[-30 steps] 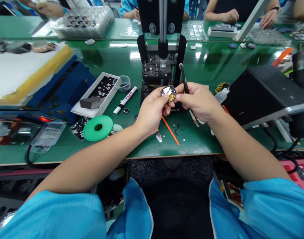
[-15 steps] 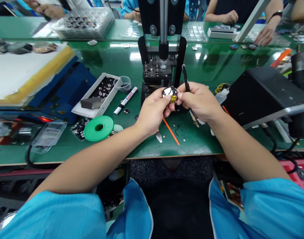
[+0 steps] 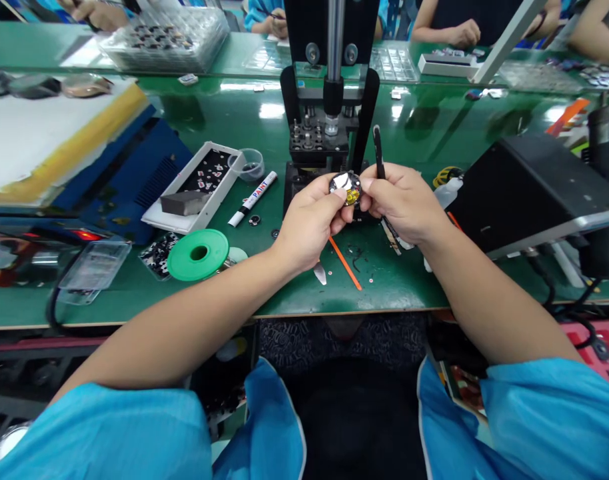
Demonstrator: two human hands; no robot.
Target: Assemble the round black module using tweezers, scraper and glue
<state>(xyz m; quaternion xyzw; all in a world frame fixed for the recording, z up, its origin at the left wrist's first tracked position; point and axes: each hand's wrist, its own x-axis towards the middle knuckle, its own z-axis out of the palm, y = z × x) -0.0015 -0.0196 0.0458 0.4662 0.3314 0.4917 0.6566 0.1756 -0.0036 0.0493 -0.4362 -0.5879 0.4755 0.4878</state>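
My left hand (image 3: 309, 223) pinches a small round electronic module (image 3: 345, 187) between thumb and fingers. The module has a black rim, a white patch and a yellow part on the face turned up to me. My right hand (image 3: 399, 203) is closed around a slim black stick-like tool (image 3: 378, 152), which stands up past the index finger and comes out again below the palm. Its thumb and fingertip are at the module's right edge; whether they grip it I cannot tell. Just behind both hands stands a black press (image 3: 333, 100).
Left of my hands lie a paint marker (image 3: 252, 199), a white tray (image 3: 204, 200) of small parts and a green spool (image 3: 198, 255). An orange stick (image 3: 345, 264) lies below my hands. A black box (image 3: 539, 193) stands right, a blue machine (image 3: 129, 180) left. People sit across the bench.
The view has shifted slightly. Both hands keep the same hold on the module and the black tool. Across the bench at the far right, a person's hand has drawn back from the small parts.
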